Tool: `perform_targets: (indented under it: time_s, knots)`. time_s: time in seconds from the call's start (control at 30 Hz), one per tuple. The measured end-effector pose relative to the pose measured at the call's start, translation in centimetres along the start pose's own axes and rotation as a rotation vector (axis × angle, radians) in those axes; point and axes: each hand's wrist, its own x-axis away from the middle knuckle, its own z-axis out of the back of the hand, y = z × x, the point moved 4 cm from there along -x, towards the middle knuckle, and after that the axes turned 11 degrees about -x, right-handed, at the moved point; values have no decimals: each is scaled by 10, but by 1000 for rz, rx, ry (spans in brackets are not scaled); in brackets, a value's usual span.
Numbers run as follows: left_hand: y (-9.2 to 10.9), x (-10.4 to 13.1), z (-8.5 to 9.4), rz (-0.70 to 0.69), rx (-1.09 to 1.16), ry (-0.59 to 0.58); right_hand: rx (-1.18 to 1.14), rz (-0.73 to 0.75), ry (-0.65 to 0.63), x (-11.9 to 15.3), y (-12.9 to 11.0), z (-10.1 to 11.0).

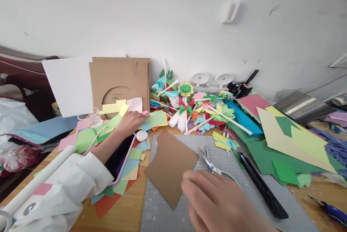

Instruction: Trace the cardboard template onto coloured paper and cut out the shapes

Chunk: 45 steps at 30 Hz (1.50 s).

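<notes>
My left hand (131,121) reaches over the paper scraps at the left back, its fingers closed at a small pink piece (145,113). Beneath that forearm lies a phone with a pink edge (127,163). My right hand (214,197) is in the front middle, fingers curled together and slightly blurred; whatever they hold, if anything, is hidden. It hovers by the lower right edge of a brown cardboard piece (172,167) on the grey cutting mat (159,217). Open-bladed scissors (214,167) lie just behind the right hand.
Paper flowers (185,89) and white sticks pile up at the back. Large cardboard sheets (119,76) lean on the wall. A black cutter-like tool (260,185) rests on the mat's right side, near green paper (260,152). Blue-handled pliers (332,212) lie at the far right.
</notes>
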Motion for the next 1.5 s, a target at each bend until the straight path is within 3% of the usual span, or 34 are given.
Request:
perform_targets:
  time_s: [0.1, 0.2, 0.33, 0.43, 0.53, 0.63, 0.73, 0.8, 0.9, 1.0, 1.07, 1.2, 1.27, 1.37, 1.5]
  knots:
    - [0, 1, -1, 38, -10, 6, 240, -2, -216, -24, 24, -35]
    - [-3, 2, -2, 99, -22, 13, 263, -101, -369, -16, 49, -56]
    - [-8, -2, 9, 199, -7, 50, 141, -214, -453, 18, 58, -54]
    - [-12, -2, 33, 295, 37, 97, 81, -211, -437, 35, 55, -43]
    - [-13, 9, 67, 383, 124, 131, 21, -219, -378, 38, 53, -34]
    - [-2, 26, 97, 330, 308, 78, -154, -355, -221, 28, 58, -23]
    - [31, 43, 108, 134, 829, -187, -534, -520, 76, 11, 67, -12]
    - [55, 52, 110, 9, 977, -322, -748, -557, 278, 2, 71, -8]
    - [84, 60, 109, -122, 1044, -471, -815, -585, 369, 1, 73, -9]
    - [87, 59, 106, -170, 1023, -497, -803, -624, 360, 14, 74, -11]
    - [71, 51, 104, -95, 931, -381, -828, -640, 445, 27, 78, -7]
    - [21, 31, 93, 242, 518, -37, -862, -626, 710, 60, 87, 11]
    - [10, 19, 79, 280, 396, 18, -863, -633, 784, 79, 90, 14]
    - [11, 2, 49, 243, 362, -51, -844, -646, 700, 103, 91, 3]
    - [21, -5, 17, 204, 375, -214, -810, -498, 383, 117, 86, -27]
